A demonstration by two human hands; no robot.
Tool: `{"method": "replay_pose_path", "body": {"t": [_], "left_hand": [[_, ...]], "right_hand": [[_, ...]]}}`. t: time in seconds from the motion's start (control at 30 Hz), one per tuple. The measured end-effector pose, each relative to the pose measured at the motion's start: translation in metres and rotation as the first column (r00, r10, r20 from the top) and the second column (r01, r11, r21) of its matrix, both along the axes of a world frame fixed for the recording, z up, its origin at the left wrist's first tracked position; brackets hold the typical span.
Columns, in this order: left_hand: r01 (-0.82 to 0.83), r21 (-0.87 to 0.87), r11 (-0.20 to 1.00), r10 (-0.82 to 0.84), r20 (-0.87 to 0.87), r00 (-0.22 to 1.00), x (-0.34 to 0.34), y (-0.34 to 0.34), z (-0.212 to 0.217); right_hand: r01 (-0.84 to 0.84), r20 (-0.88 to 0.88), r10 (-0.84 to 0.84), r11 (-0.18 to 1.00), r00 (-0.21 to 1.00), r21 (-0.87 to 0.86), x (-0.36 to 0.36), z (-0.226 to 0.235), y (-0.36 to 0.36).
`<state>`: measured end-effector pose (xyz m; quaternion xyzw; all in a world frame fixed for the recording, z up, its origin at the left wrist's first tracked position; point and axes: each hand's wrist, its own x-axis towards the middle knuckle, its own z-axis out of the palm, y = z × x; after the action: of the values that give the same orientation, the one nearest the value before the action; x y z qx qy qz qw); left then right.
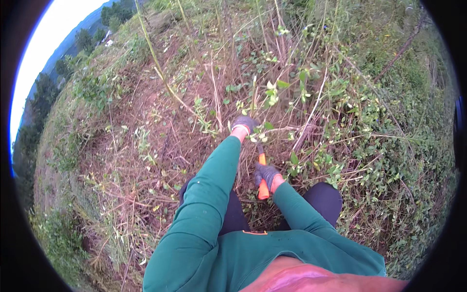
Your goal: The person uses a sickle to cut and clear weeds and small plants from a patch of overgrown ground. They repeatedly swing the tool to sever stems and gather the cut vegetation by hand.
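Observation:
My right hand [266,173], in a dark glove, is closed round the orange handle [262,189] of a cutting tool. A short dark length of its metal [260,147] runs up from the handle into the brush; leaves and stems hide the rest, so its blade shape cannot be told. Farther forward, my left hand [245,121], also gloved, is closed at the base of some thin plant stems [254,92]. Its fingers are partly hidden by leaves. Leafy green shoots [272,92] stand just beyond and to the right of it.
Dense green undergrowth [379,160] covers the right side. A long bare stem [163,73] leans at the upper left over reddish soil [138,87] strewn with dry twigs. My bent knees [325,200] flank the tool. The slope falls away toward trees [41,97] at far left.

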<state>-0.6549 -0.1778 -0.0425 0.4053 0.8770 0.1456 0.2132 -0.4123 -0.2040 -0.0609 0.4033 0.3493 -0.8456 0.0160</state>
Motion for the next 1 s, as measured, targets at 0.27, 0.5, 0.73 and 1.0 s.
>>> {"method": "replay_pose_path", "body": {"t": [0.27,0.5,0.73,1.0], "left_hand": [[0.077,-0.091,0.993,-0.077,0.007,0.997,0.014,-0.005,0.071],[-0.031,0.057,0.998,0.038,-0.132,0.991,0.023,0.034,0.033],[-0.204,0.259,0.944,0.204,0.027,0.979,-0.12,-0.101,-0.055],[-0.057,0.245,0.968,0.086,-0.111,0.99,-0.002,-0.02,0.03]], "right_hand": [[-0.052,0.15,0.035,0.992,0.988,0.115,0.015,0.008,-0.001],[-0.257,0.195,0.228,0.957,0.954,0.136,0.004,0.002,0.04],[-0.258,0.146,0.245,0.964,0.958,0.071,0.121,0.119,-0.063],[0.507,-0.201,-0.466,0.784,0.862,0.359,0.107,0.088,-0.009]]}}
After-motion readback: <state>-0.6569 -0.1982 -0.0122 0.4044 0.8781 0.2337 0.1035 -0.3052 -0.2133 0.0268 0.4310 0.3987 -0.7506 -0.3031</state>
